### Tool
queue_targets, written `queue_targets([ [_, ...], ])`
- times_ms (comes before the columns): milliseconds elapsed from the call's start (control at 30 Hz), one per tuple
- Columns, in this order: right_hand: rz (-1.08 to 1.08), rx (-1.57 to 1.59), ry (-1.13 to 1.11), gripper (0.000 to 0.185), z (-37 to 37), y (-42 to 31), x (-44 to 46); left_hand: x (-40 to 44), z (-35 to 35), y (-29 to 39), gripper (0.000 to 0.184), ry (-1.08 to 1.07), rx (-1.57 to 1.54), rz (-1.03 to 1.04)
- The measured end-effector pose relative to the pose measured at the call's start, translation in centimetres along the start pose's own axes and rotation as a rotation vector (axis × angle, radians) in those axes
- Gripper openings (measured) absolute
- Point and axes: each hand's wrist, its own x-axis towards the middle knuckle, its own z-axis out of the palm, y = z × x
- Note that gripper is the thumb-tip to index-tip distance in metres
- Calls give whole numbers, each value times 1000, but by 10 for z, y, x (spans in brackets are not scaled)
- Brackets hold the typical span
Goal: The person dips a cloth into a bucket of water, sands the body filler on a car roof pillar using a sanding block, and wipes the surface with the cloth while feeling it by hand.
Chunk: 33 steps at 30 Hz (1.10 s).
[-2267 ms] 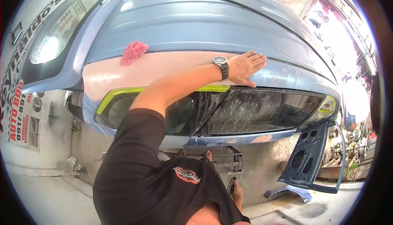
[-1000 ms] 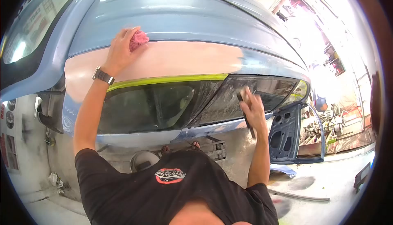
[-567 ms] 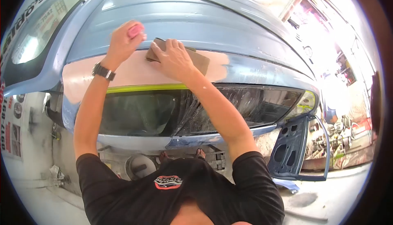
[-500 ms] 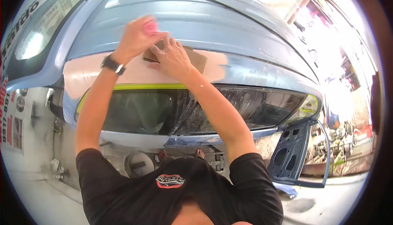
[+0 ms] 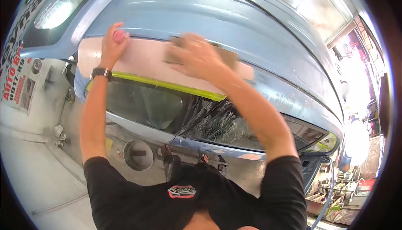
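Observation:
My left hand (image 5: 113,45) is closed round a pink cloth (image 5: 119,35) above the left end of the pinkish patch (image 5: 142,58) on the car's roof edge. Blurred by motion, my right hand (image 5: 197,56) presses a brown sheet (image 5: 228,57) flat on the same patch, further right. The sheet shows on both sides of the hand. Yellow-green tape (image 5: 167,86) runs below the patch along the top of the side window (image 5: 146,104). The blue roof (image 5: 188,16) lies beyond both hands.
A round bucket (image 5: 140,154) with a dark block in it stands on the floor below the car. An open car door (image 5: 312,171) is at the lower right, near trays of tools (image 5: 335,194). A lettered banner (image 5: 16,75) hangs at the left.
My left hand has moved left and down with the cloth, away from my right hand. My right hand and the sheet have shifted right in view. The whole view has turned somewhat.

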Motion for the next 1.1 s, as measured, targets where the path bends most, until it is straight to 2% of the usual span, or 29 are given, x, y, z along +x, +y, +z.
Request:
queue_targets([
  [67, -78, 32, 126, 56, 31, -25, 64, -8, 1, 16, 42, 39, 3, -123],
  [100, -92, 35, 121, 57, 32, -25, 60, -13, -3, 20, 43, 62, 7, -188],
  [167, -126, 21, 106, 59, 27, -14, 51, -9, -6, -3, 44, 45, -102, -114],
  [233, -55, 95, -135, 62, -23, 20, -15, -10, -7, -25, 44, 54, -169, -92],
  [267, -31, 20, -197, 64, -43, 39, -52, -9, -13, -30, 42, 71, -175, -109],
  [367, -124, -10, -36, 69, -63, 96, -133, -10, -16, -30, 38, 133, -111, -99],
  [467, -139, -45, -112, 68, -46, 66, -75, -12, -10, -33, 35, 190, 0, -96],
  [500, -120, -38, -195, 66, -34, 41, -31, -9, -11, -34, 34, 212, 39, -87],
  [567, -264, -33, 91, 55, 19, 11, 47, -6, -9, -36, 33, 213, 12, -99],
  [633, -271, 70, 70, 52, 34, -14, 100, -18, -10, -36, 31, 198, 16, -150],
  [733, -263, 93, -13, 52, 12, 9, 57, -4, -11, -43, 26, 181, 29, -164],
  [800, -96, 21, -155, 63, -26, 51, -30, -11, -6, -45, 24, 207, 4, -166],
  [833, -163, -34, -81, 69, -41, 76, -73, -15, -3, -44, 25, 209, 7, -180],
  [900, -110, 14, -91, 71, -66, 103, -132, -6, -5, -39, 27, 255, 29, -186],
  [1000, -153, -38, -111, 71, -48, 81, -74, -6, -6, -34, 29, 250, -5, -185],
  [1033, -139, -24, -143, 64, -32, 56, -27, -3, -4, -37, 29, 262, -1, -171],
  [1100, -228, 34, -32, 54, 11, 17, 61, -6, -4, -39, 29, 297, 11, -150],
])
